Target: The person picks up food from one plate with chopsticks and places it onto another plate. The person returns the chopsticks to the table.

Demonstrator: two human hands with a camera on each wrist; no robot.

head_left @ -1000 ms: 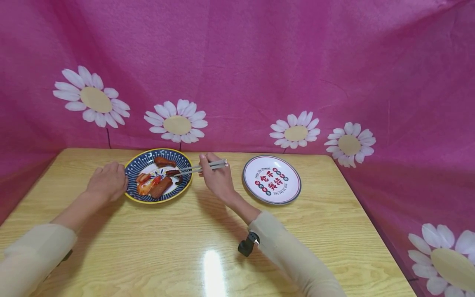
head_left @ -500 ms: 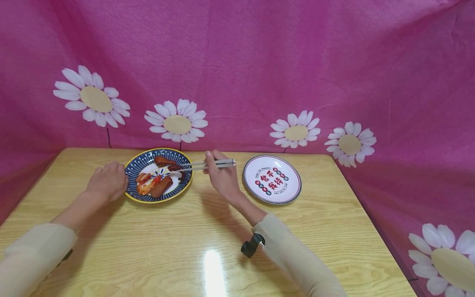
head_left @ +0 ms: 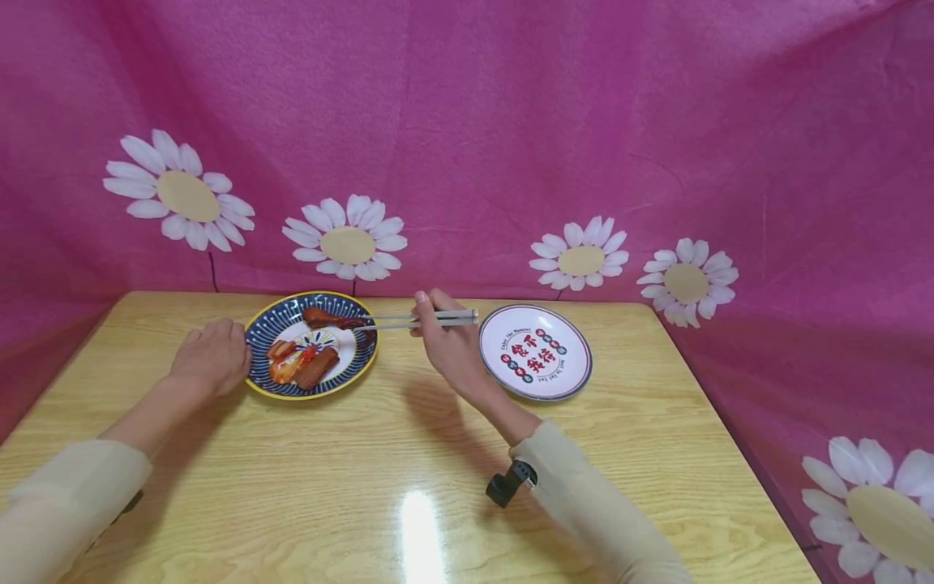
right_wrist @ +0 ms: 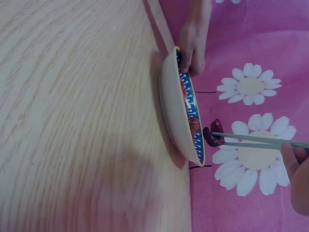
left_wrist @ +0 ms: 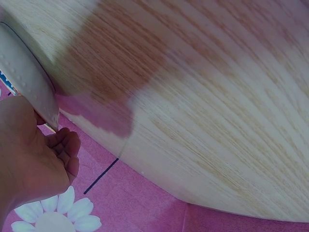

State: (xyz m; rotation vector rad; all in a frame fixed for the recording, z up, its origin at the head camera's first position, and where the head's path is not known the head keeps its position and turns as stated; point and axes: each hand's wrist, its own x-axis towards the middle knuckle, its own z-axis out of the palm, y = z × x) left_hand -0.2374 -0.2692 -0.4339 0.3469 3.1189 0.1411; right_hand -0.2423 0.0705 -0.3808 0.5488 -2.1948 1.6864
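Observation:
My left hand (head_left: 213, 357) grips the left rim of a deep blue-and-white patterned plate (head_left: 267, 334) with a yellow edge. In the left wrist view, the fingers curl at the rim of its pale underside (left_wrist: 30, 75). My right hand (head_left: 456, 350) holds a pair of grey chopsticks (head_left: 390, 323), pointing left over the plate. Their tips pinch a dark, glossy reddish-brown food piece (right_wrist: 214, 134), raised above the rim in the right wrist view. A brown drumstick-like piece (head_left: 315, 316), a brown block (head_left: 318, 370) and an orange shrimp-like piece (head_left: 283, 371) lie in the plate.
A white plate (head_left: 493, 369) with red printed characters and a dark rim sits to the right of my right hand. Both plates stand toward the far edge of the wooden table (head_left: 350, 470). Behind it hangs a pink cloth (head_left: 467, 146) with white flowers.
My right hand has moved right and slightly away from me, drawing the chopsticks and the dark food piece toward the plate's right rim. My left hand has stayed on the left rim.

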